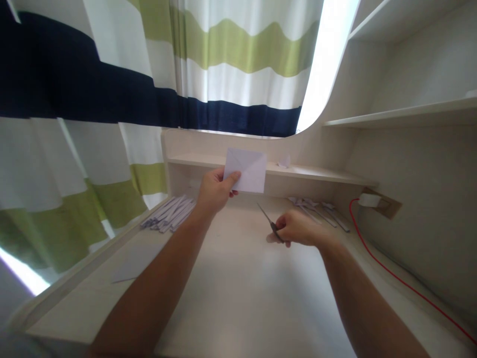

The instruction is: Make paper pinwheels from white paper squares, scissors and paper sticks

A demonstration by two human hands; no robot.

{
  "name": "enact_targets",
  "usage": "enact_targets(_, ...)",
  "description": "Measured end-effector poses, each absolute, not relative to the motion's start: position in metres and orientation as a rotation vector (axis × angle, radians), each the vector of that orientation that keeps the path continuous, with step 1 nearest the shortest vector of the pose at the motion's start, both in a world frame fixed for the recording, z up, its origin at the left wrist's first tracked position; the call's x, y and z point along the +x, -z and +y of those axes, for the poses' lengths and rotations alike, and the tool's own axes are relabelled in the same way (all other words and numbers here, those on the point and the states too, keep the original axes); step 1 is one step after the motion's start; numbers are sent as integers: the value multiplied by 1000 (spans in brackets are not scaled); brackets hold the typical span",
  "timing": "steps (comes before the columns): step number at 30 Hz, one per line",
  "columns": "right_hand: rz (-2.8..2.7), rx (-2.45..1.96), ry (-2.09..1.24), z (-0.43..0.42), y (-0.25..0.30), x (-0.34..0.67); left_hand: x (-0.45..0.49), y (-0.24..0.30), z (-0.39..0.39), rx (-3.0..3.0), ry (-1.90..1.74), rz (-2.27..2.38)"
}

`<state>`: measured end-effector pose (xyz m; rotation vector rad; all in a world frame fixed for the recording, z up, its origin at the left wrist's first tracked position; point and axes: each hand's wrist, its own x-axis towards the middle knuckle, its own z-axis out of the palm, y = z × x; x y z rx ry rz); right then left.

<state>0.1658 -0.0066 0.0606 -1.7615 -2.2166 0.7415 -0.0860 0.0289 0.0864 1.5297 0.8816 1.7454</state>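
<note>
Between the thumb and fingers of my left hand (216, 190) is a white sheet of paper (246, 171), roughly square, raised in front of the low shelf. Faint crease lines run across its face. My right hand (296, 227) grips a pair of scissors (274, 226) just above the desk. Their blades point up and to the left, toward the paper but apart from it, and look closed. Some of the right fingers are hidden behind the handles.
A pile of white paper strips (169, 214) lies at the desk's left, near a flat paper sheet (136, 261). More folded strips (320, 211) lie back right. A small paper piece (284, 161) sits on the shelf (320, 173). A red cable (391, 268) runs from a white plug (369, 200).
</note>
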Motion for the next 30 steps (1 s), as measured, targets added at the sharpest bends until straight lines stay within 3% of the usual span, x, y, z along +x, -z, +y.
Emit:
enact_targets(5, -2353, -2068, -783, 3, -11, 171, -72, -56, 42, 1506, -1575, 977)
enact_targets(10, -2493, -2194, -589, -3, 18, 178, -57, -10, 29, 1469, -1361, 1065)
enact_targets(23, -2350, -2005, -335, 4, 39, 202, -65, 55, 20, 1352, -1136, 1108)
enact_targets(30, -2275, -1962, -503, 2, 40, 214, -66, 58, 17, 1365, -1079, 1029)
